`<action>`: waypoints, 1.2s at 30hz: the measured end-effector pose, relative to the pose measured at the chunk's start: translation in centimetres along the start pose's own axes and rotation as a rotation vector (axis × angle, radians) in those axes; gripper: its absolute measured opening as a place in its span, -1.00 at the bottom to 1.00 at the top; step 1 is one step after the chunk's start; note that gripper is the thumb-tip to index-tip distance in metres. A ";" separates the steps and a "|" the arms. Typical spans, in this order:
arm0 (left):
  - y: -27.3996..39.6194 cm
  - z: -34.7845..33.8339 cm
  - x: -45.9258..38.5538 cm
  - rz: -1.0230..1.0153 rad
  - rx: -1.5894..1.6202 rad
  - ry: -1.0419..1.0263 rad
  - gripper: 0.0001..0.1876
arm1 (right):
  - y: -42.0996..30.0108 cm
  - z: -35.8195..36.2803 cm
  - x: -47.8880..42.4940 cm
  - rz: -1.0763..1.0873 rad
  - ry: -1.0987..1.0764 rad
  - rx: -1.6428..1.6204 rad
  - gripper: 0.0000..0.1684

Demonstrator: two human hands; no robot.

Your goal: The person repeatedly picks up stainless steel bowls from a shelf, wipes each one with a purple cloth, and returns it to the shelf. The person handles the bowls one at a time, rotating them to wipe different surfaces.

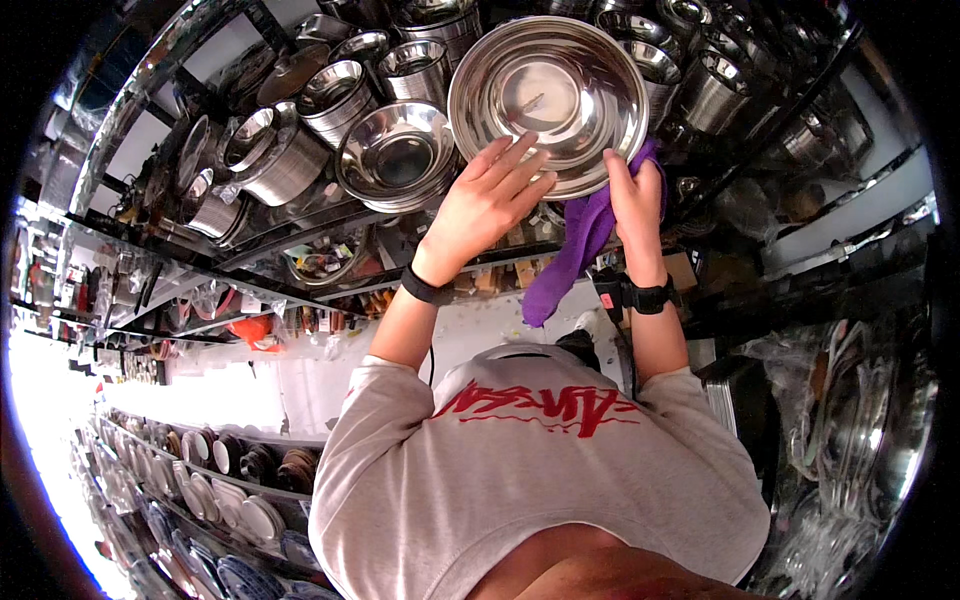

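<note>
A wide stainless steel bowl [592,67] is held up in front of the metal shelf, its inside facing me. My right hand [637,195] grips the bowl's lower right rim, thumb on the inner side, and also has a purple cloth [570,262] bunched against it that hangs down to the left. My left hand [499,187] lies with spread fingers over the bowl's lower left rim, fingertips reaching inside; whether they press on the metal I cannot tell. Just left of this bowl sits a stack of shallow steel bowls [397,154].
Stacked steel pots [277,172] and containers [712,90] crowd the shelf on both sides. Below its edge is a lower shelf with small goods and an orange-red bag [255,330]. Plates [262,517] stand in rows at lower left. Plastic-wrapped wares [840,420] lie at right.
</note>
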State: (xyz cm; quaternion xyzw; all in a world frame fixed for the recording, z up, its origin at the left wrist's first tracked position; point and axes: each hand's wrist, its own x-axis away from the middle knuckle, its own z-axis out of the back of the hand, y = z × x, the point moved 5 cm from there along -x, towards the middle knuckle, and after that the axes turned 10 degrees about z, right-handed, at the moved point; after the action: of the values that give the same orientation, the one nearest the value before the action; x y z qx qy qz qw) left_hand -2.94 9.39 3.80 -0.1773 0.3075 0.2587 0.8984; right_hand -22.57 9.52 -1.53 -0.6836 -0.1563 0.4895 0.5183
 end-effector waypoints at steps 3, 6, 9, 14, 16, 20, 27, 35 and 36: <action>0.2 0.5 0.6 0.063 -0.130 0.132 -0.54 | 0.8 -0.8 0.2 -0.015 0.050 -0.175 -0.66; -1.1 -0.2 2.5 0.301 0.393 0.412 0.01 | 2.8 -0.5 0.4 -0.093 0.123 -0.254 -0.74; -1.3 -2.2 2.9 0.557 1.332 0.222 0.28 | 2.5 -0.4 0.5 -0.133 0.161 -0.286 -0.79; -1.5 -4.7 3.1 0.992 1.935 -0.093 -0.45 | 0.7 -1.8 1.3 -0.077 0.079 -0.242 -0.70; -1.8 -4.6 3.2 1.079 1.915 -0.054 -0.57 | -1.5 -2.6 1.4 -0.009 -0.054 -0.209 -0.60; -2.7 -4.7 4.4 1.083 1.931 0.172 -0.62 | -0.5 -1.5 0.5 -0.013 -0.121 -0.070 -0.55; -4.6 -6.5 6.9 1.037 1.432 0.335 -0.59 | -4.2 1.2 -1.1 -0.044 0.291 -0.698 -0.59; -0.3 -3.0 3.0 0.754 1.074 0.208 -0.11 | -3.2 -7.6 2.6 0.719 -0.548 0.244 -0.02; -0.5 -3.2 3.3 0.758 1.086 0.182 -0.09 | -3.4 -7.3 2.7 0.835 -0.492 0.297 0.22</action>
State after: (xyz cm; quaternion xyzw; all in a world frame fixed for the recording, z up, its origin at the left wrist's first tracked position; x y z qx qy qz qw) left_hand -1.87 8.66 -0.62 0.3995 0.5097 0.3489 0.6774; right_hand -14.28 8.84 -0.12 -0.4709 0.0843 0.8186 0.3178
